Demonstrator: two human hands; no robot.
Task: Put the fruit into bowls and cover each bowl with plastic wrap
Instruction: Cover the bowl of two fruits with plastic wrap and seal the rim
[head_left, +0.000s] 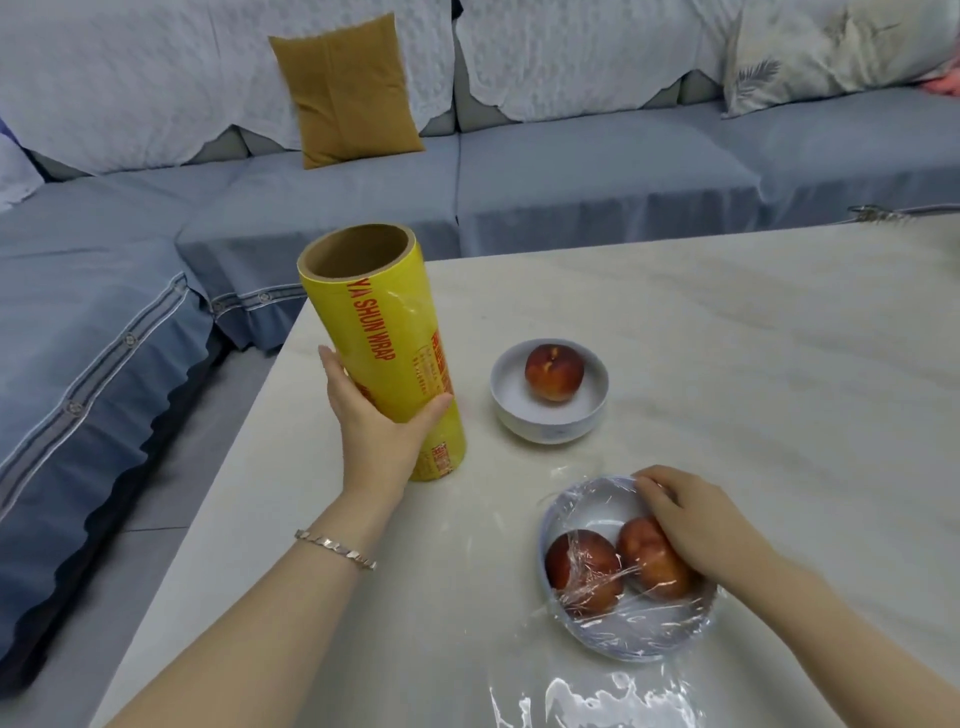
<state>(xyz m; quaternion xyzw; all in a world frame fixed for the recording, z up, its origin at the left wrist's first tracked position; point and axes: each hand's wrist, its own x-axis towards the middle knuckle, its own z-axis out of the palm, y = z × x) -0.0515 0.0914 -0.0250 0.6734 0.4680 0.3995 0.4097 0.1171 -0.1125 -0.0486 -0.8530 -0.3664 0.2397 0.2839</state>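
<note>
A yellow roll of plastic wrap (384, 332) stands upright near the table's left edge, and my left hand (376, 421) grips its lower half. To its right a small white bowl (550, 415) holds one red peach (554, 372), uncovered. Nearer to me a larger white bowl (623, 639) holds two red peaches (584, 569) under clear plastic wrap (597, 504). My right hand (691, 525) rests on top of that wrap over the right peach, fingers curled at the bowl's far rim. Loose crinkled wrap (592, 701) lies on the table in front of the bowl.
The pale marble table (727, 338) stretches away to the right. A blue-grey sofa (597, 171) wraps around its far and left sides, with a mustard cushion (345, 88) on it. A small metal object (878, 213) lies at the table's far right edge.
</note>
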